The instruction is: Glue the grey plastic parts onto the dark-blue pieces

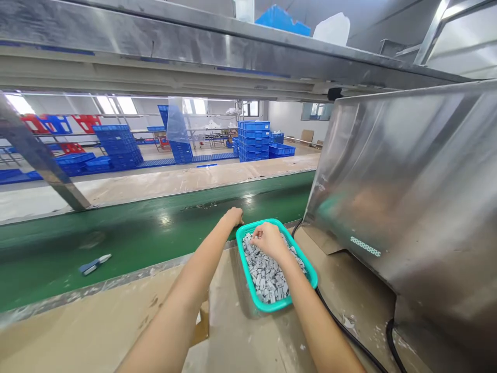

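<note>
Head view leaves grips unclear (left hand [234, 215] beside basket [272, 306], right hand [269, 239] over parts [267, 275]).

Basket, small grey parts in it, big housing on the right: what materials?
Basket: likely moulded plastic, satin; uniform turquoise, rounded rim.
Grey parts: possibly matte plastic; even grey, no clear metallic glint. Too small to be sure.
Housing: sheet metal, perhaps stainless steel; silvery, streaky reflections.

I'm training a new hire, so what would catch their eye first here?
Probably the turquoise basket of small gray pieces, with the right hand over it and the left hand by its far left corner. The shiny metal housing on the right likely comes next, then the green surface running across beyond the basket.
</note>
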A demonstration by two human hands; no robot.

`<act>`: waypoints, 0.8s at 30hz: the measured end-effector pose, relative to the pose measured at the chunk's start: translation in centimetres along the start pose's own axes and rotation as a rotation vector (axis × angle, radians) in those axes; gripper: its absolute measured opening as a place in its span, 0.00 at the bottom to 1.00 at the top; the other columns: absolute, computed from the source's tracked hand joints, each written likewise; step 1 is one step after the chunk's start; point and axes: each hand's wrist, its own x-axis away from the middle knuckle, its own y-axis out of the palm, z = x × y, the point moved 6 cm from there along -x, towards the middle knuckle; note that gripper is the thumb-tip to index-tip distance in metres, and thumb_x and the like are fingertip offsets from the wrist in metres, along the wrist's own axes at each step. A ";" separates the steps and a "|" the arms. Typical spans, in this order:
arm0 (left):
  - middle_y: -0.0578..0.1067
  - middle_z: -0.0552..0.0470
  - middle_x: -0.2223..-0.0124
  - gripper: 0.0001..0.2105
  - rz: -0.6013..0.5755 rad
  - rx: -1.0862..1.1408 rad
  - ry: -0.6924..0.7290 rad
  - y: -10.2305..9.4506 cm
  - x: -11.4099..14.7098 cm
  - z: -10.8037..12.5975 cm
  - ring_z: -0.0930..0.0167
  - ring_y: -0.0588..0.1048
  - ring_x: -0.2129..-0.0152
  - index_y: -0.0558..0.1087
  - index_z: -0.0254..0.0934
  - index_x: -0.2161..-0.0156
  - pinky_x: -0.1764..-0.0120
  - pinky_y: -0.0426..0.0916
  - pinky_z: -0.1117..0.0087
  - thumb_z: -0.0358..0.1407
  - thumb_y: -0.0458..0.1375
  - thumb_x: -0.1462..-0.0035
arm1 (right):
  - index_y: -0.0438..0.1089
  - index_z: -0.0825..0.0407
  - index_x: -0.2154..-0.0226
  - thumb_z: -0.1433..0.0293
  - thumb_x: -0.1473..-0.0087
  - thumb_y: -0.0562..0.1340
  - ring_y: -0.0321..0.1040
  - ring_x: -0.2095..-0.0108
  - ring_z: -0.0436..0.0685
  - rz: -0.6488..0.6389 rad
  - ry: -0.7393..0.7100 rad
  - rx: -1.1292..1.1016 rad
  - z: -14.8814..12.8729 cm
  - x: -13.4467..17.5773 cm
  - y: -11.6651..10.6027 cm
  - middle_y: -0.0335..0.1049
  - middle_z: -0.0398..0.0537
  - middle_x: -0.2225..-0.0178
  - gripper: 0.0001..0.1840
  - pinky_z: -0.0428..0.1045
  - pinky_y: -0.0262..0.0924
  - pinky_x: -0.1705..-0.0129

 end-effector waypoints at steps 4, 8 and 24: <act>0.70 0.45 0.57 0.16 0.042 0.235 -0.011 -2.6 3.4 -3.2 0.66 0.70 0.60 0.66 0.33 0.56 0.59 0.66 0.64 0.35 0.57 0.51 | 0.70 0.55 0.79 0.74 0.63 0.65 0.63 0.83 0.49 -0.035 0.057 -0.099 0.4 0.1 0.3 0.65 0.40 0.84 0.03 0.44 0.57 0.79; 0.71 0.46 0.54 0.16 0.088 0.635 0.026 -4.2 10.6 -6.0 0.71 0.72 0.64 0.62 0.37 0.52 0.63 0.68 0.69 0.36 0.52 0.47 | 0.69 0.56 0.78 0.69 0.58 0.60 0.59 0.90 0.48 -0.073 0.115 -0.232 0.3 0.6 0.3 0.61 0.38 0.88 0.06 0.44 0.55 0.85; 0.73 0.49 0.69 0.07 0.307 1.930 -0.163 1.9 26.6 -14.4 0.75 0.72 0.69 0.72 0.31 0.69 0.59 0.67 0.74 0.24 0.52 0.49 | 0.66 0.54 0.65 0.73 0.59 0.57 0.68 0.78 0.49 -0.338 -0.117 -0.652 -9.7 4.0 5.9 0.64 0.42 0.75 0.13 0.49 0.66 0.71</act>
